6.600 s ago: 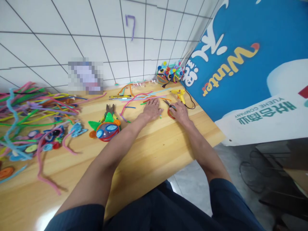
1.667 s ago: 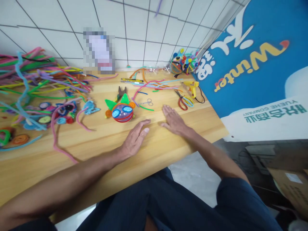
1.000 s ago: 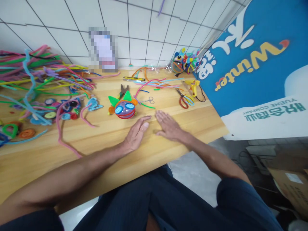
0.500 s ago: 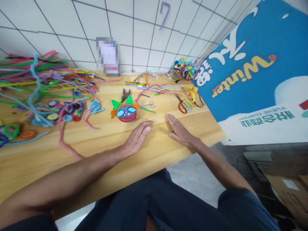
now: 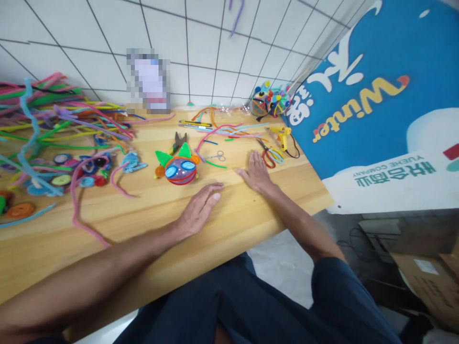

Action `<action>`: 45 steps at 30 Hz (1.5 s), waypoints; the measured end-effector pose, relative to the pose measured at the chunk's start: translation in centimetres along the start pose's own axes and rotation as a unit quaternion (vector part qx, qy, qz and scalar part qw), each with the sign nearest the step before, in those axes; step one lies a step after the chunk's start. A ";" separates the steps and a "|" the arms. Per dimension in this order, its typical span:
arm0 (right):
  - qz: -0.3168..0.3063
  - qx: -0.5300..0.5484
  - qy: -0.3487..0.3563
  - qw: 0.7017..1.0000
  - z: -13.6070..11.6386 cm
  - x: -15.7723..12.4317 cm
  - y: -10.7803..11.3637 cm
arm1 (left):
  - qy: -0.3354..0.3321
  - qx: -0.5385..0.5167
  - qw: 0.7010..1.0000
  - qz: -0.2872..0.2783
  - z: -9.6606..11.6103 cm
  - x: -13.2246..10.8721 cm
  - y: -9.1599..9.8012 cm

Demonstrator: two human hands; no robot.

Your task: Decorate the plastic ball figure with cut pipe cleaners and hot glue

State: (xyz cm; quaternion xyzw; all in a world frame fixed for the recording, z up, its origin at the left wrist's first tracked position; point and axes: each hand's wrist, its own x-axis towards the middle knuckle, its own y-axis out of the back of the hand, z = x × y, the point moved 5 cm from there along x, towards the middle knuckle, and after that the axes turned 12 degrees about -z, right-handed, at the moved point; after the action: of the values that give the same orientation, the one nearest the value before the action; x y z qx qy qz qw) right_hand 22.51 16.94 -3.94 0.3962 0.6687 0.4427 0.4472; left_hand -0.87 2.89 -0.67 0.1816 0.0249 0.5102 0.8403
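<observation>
My left hand [image 5: 199, 208] rests on its edge on the wooden table [image 5: 229, 224], fingers stretched out and holding nothing. Palm down, my right hand [image 5: 256, 173] lies open on the wood, just short of the red-handled scissors [image 5: 268, 157]. Beyond my left hand stands a small craft figure [image 5: 181, 168] with a purple, shiny body, green pointed ears, blue oval eyes, orange coils at its sides and red bands below. Pliers [image 5: 179, 141] lie behind it. Small silver scissors [image 5: 217, 156] sit between the figure and my right hand.
Piled pipe cleaners [image 5: 43, 114] and coiled pieces [image 5: 86, 172] cover the left side. A yellow glue gun [image 5: 282, 136] with a cord lies at the right. Behind are a utility knife [image 5: 195, 123], loose pipe cleaners [image 5: 233, 131] and a colourful decorated object [image 5: 270, 101]. A blue poster [image 5: 380, 95] borders the right.
My right hand has moved forward and turned flat, closer to the red-handled scissors. My left hand stays nearly in place. The view has shifted slightly to the right.
</observation>
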 end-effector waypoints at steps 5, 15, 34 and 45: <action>-0.037 -0.019 0.053 0.998 -2.5 0.6 0.6 | -0.003 -0.005 1.000 0.003 -0.1 0.0 0.0; -0.062 -0.076 0.284 0.954 -4.1 -9.0 -2.5 | -0.032 0.006 0.999 -0.003 0.1 0.0 -0.3; -0.076 -0.005 0.180 0.981 0.5 0.5 1.1 | -0.019 0.013 1.000 0.001 0.8 0.0 -0.5; -0.019 0.002 0.142 0.990 3.3 -7.9 -0.2 | -0.044 0.038 0.998 0.001 0.5 0.3 -0.9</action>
State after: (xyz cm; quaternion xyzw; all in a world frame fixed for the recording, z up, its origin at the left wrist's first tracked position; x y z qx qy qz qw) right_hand 27.84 10.39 -2.85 0.3172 0.7337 0.4845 0.3555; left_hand 0.17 2.62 -0.48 0.2355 0.0070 0.5012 0.8327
